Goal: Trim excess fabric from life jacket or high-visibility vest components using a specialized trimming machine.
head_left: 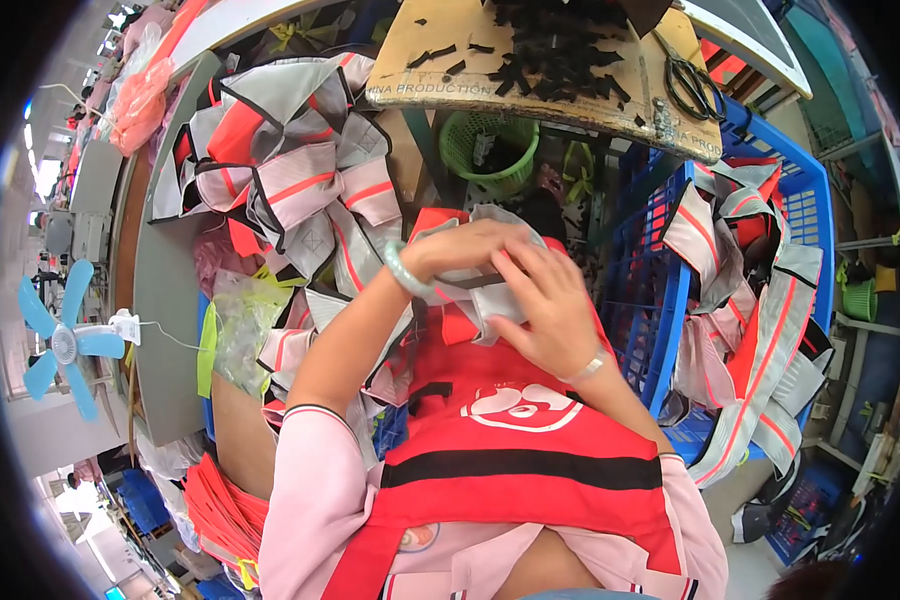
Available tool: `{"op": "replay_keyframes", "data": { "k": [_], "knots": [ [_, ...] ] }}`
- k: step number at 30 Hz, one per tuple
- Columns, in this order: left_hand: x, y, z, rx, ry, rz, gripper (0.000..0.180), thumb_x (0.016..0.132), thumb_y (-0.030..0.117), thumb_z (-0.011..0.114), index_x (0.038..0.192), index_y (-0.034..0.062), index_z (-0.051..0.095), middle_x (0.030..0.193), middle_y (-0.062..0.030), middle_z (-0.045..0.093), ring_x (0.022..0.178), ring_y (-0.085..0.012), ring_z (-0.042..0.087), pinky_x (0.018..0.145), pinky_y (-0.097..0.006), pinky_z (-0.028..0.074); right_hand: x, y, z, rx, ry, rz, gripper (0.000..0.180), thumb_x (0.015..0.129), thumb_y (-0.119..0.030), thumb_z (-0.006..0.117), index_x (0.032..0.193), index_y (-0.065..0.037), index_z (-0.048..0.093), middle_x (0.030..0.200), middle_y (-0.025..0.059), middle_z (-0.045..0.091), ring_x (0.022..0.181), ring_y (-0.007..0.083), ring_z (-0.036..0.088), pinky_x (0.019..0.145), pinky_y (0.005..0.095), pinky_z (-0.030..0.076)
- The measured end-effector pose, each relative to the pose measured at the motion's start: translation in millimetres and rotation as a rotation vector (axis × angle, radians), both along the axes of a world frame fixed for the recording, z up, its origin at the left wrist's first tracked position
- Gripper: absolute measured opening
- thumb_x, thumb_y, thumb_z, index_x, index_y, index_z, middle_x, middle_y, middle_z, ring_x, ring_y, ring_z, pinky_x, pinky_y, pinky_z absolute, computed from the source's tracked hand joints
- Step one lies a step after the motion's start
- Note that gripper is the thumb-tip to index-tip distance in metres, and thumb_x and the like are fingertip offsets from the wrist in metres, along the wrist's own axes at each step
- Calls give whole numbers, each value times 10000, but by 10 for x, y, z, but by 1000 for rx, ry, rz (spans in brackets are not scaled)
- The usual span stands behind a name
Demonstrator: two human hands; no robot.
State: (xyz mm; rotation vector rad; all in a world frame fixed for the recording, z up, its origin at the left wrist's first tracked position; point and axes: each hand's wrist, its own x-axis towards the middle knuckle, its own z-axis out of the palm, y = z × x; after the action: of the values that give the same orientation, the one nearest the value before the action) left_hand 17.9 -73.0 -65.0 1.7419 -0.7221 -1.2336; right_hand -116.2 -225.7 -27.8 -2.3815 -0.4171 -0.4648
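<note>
Over my lap lies a grey fabric strap (492, 303) with red-orange parts and dark edging, partly covered by my hands. My left hand (465, 248), with a pale bangle at its wrist, is closed over the upper part of this strap; its fingertips are hidden. From the right, my right hand (550, 305) reaches across, its fingers stretched out beside the left fingers and its thumb apart, near the strap's edge. Beneath them a red apron (520, 505) with a black band covers my lap.
Heaped grey and red straps (300, 190) lie to the left. A blue crate (800, 200) at right holds more straps. Ahead, a wooden board (410, 85) bears black scraps and black-handled scissors (692, 88), above a green basket (515, 183). A blue fan (65, 343) stands far left.
</note>
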Motion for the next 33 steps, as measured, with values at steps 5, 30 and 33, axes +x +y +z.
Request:
{"op": "replay_keyframes", "data": {
  "k": [5, 30, 33],
  "knots": [
    [-315, 617, -179, -151, -273, 432, 346, 917, 375, 568, 993, 48, 652, 929, -59, 661, 822, -226, 628, 761, -348, 485, 85, 134, -705, -5, 82, -54, 517, 696, -282, 759, 1144, -80, 601, 994, 107, 632, 927, 286, 585, 899, 414, 378],
    [423, -212, 1491, -183, -862, 260, 194, 783, 182, 639, 910, 36, 651, 783, -153, 633, 704, -296, 616, 640, -349, 473, 934, -717, 807, 252, 46, -65, 182, 821, -136, 662, 970, -33, 646, 821, 138, 654, 720, 263, 654, 658, 307, 499],
    [548, -271, 1642, -227, -727, 305, 228, 787, 194, 655, 913, 4, 655, 728, -126, 616, 657, -198, 582, 624, -311, 452, 1021, -790, 962, 402, 180, -35, 223, 829, -193, 654, 983, -33, 650, 839, 153, 656, 754, 278, 642, 681, 330, 493]
  ]
}}
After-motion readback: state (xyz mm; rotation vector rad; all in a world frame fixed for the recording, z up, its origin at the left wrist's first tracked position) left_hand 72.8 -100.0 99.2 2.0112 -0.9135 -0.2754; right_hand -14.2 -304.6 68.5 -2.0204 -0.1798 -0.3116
